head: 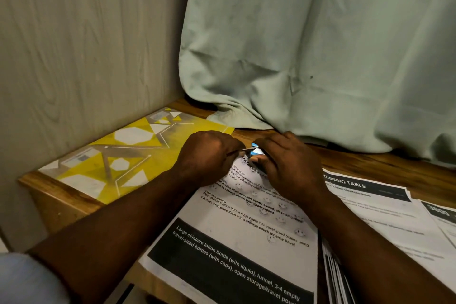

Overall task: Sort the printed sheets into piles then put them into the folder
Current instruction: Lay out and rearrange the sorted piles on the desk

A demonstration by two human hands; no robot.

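A stack of printed sheets [246, 242] lies in front of me, its top page about skincare lotion bottles. At its far edge sits a small blue binder clip [255, 151]. My left hand [207, 155] is curled and pinches the clip's thin silver lever. My right hand [288, 165] holds the clip's blue body from the right, fingers curled round it and hiding most of it. A second pile of sheets [375, 207], headed "DRESSING TABLE", lies to the right, with a third pile [441, 219] at the far right edge. A yellow patterned folder [118, 155] lies shut at the left.
All of this rests on a wooden table [370, 160]. A pale green cloth [320, 57] hangs behind and drapes onto the tabletop. A grey wood-grain wall panel [74, 44] closes the left side. The table's left edge runs just beyond the folder.
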